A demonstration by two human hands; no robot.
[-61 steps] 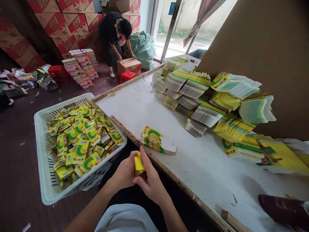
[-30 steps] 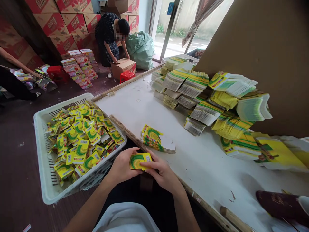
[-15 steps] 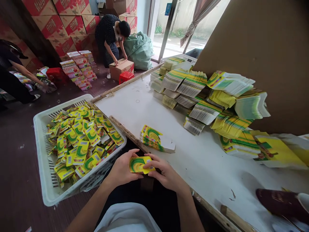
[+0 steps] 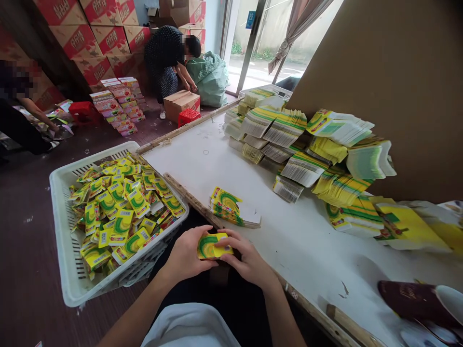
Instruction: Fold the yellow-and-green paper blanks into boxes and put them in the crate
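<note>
- Far left: we see a co-worker (image 4: 16,118) reaching down to a heap of shiny packs on the floor.
- Beside the desk's near left corner: white basket (image 4: 58,231), heaped with yellow-green cartons (image 4: 123,221).
- Beyond the desk's left edge: we note a second co-worker (image 4: 162,55) bent over a cardboard box (image 4: 182,103), both hands at its top.
- Left hand (image 4: 186,251): clamped on the left end of a small yellow carton (image 4: 209,246), which is held over the lap, just off the desk's near edge.
- Right hand (image 4: 248,258): fingers closed over the carton's right end (they hide part of its print).
- Just inside the near edge: a short stack of flat cartons (image 4: 227,205).
- Along the desk's far edge, against a brown board (image 4: 398,96): piled bundles (image 4: 304,168).
- Toward the right end: a maroon cup (image 4: 408,299), tipped over.
</note>
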